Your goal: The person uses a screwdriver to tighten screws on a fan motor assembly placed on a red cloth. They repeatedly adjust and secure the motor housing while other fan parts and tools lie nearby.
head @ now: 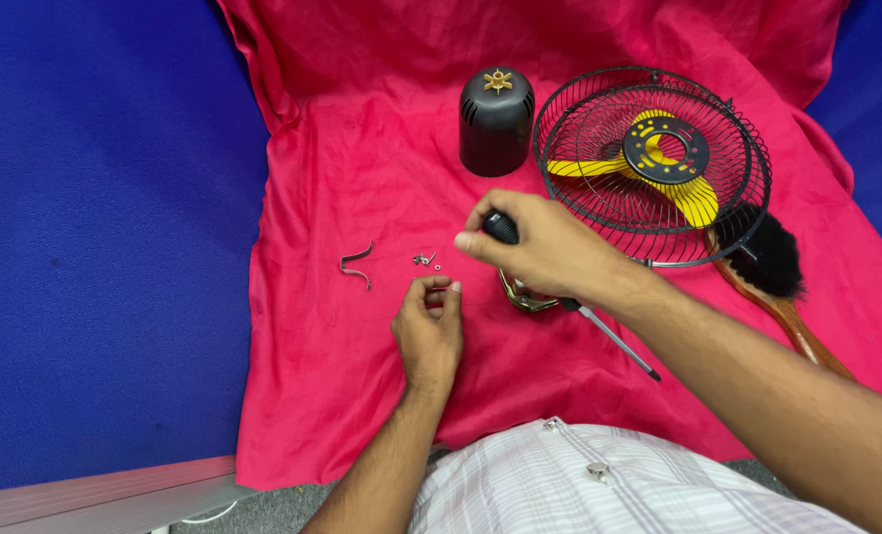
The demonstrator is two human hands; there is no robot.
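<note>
My right hand (545,252) grips a screwdriver (604,334) by its black handle, with the metal shaft pointing back toward me. Under this hand lies a brass-coloured curved metal part (525,297). My left hand (429,326) rests on the red cloth (342,129), its fingertips pinched together as if on something tiny that I cannot make out. Just beyond its fingers lie a few small screws and a washer (426,261). A bent metal clip (358,265) lies to the left of them.
A black wire fan guard (747,213) holding a yellow blade (696,203) lies at the right. A black motor cover (497,124) stands upright behind. A wooden-handled black brush (772,262) lies beside the guard. Blue surface (94,247) surrounds the cloth.
</note>
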